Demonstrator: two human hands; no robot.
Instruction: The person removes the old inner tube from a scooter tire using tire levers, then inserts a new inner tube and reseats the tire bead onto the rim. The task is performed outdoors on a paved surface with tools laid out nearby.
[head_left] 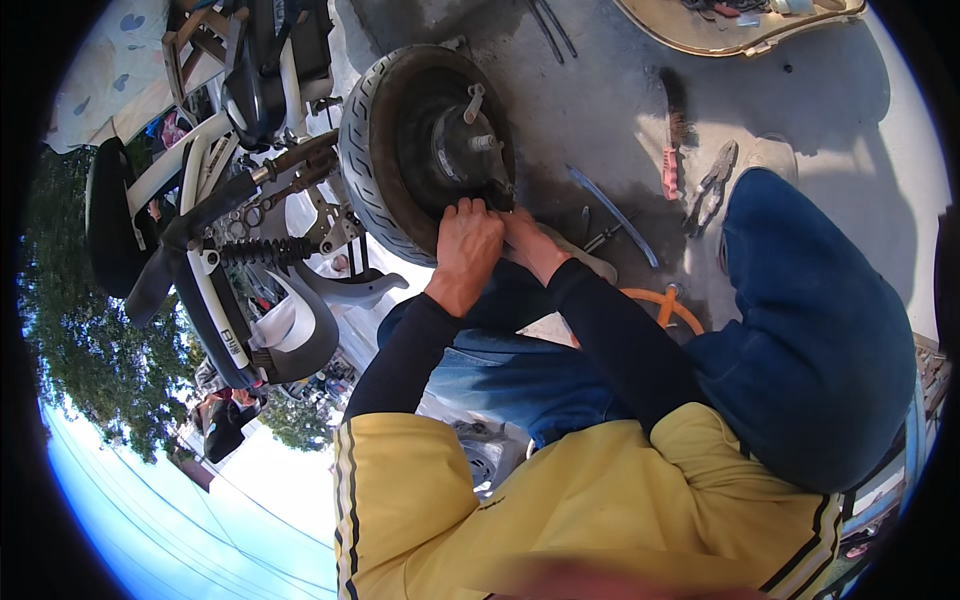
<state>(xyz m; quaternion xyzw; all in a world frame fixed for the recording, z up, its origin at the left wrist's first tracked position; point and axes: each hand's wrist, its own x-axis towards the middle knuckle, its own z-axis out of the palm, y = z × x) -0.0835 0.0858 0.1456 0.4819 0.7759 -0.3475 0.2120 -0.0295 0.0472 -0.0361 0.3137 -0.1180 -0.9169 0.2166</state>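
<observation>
A scooter wheel (377, 160) with a black grooved tyre stands in front of me. Its grey hub (455, 150) carries a protruding threaded axle (484, 143) and a small metal lever (473, 103). At the wheel's near lower edge, my left hand (466, 255) has its fingers curled closed against the rim area. Pressed beside it, my right hand (535, 248) is also closed, its fingertips meeting the left ones by a small dark part at the hub's edge. What the fingers hold is hidden by the hands themselves.
The scooter frame (190, 250) and its shock absorber (268, 251) are at left. On the concrete lie a red-handled brush (671, 165), pliers (712, 188), a bluish tube (615, 217) and thin rods (552, 30). An orange ring-shaped item (668, 298) sits near my knee; a tan tray (690, 38) stands far right.
</observation>
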